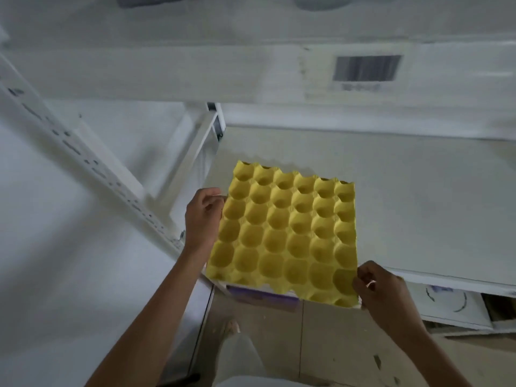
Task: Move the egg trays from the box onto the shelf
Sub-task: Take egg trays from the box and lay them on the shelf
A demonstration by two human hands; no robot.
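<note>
while both hands grip it, the yellow egg tray lies across the front left part of the white shelf, its near edge hanging a little past the shelf's front lip. the left hand sits at the tray's nine o'clock edge, fingers curled and pinched onto the rim. the right hand is at the five o'clock corner, thumb and fingers closed on that corner. the tray's cups are empty and face up.

the shelf surface is plain, pale and matte, with bare board stretching toward three o'clock. at twelve o'clock a higher shelf beam crosses the view, carrying a barcode label toward one o'clock, too blurred to read. a white perforated upright runs diagonally from ten o'clock down to the shelf's left corner. the wall at nine o'clock is white. below the shelf, at six o'clock, is a tan floor with scuff marks, and a purple and white object shows under the shelf lip, partly hidden.
</note>
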